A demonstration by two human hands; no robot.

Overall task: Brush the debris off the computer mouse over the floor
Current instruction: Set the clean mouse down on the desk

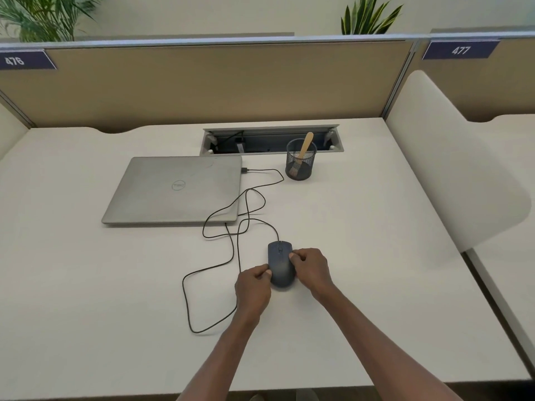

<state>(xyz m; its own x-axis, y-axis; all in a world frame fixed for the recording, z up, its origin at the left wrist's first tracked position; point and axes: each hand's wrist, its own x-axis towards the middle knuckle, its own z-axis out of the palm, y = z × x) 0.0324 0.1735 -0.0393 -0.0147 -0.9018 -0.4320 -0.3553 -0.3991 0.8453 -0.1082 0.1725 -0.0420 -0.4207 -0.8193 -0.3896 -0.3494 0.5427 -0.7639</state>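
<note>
Computer mouse point(280, 264), dark, wired: on the desk point(362, 256), toward its near edge. Left hand point(253, 286) and right hand point(311, 270) grip its two sides. Brush point(304, 149) upright in mesh cup point(300, 164), toward far edge.

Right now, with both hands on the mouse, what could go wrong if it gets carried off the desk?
The mouse cable is plugged into the closed laptop, so lifting away may tug it or pull the plug. The loose loops could also snag the mesh cup holding the wooden-handled brush and tip it.
</note>
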